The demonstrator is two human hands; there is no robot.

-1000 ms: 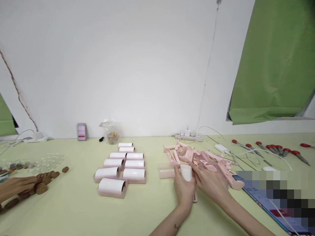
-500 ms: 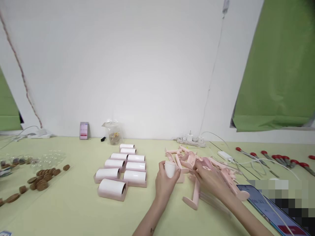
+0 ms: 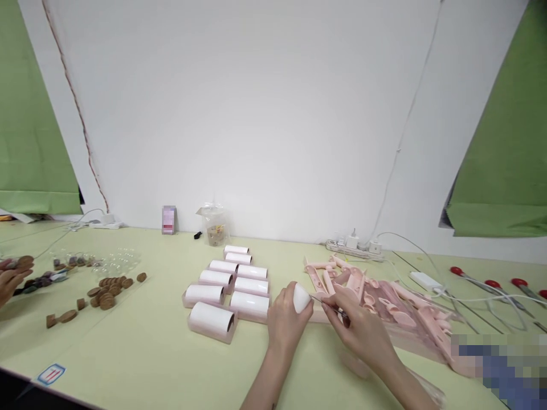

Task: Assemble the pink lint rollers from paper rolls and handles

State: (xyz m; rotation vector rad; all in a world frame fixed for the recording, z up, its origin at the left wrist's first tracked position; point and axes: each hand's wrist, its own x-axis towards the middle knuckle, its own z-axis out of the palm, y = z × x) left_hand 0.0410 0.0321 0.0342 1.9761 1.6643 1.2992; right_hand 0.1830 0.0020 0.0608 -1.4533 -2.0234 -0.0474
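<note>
Pale green tabletop (image 3: 149,353) was backed by white wall (image 3: 277,114). White roll (image 3: 301,298) was gripped in left hand (image 3: 286,316), beside pink parts (image 3: 355,280); thin tool (image 3: 318,299) was pinched in right hand (image 3: 362,326), tip near roll. Roll could be scratched if tool slipped.

Yellow-green table (image 3: 162,359): 9 white-topped pink holders (image 3: 211,320), pink parts (image 3: 401,318), brown discs (image 3: 106,300), power strip (image 3: 352,252).

White rolls (image 3: 250,304) — glossy, pink parts (image 3: 355,280) — smooth plastic, matt brown discs (image 3: 106,302)
</note>
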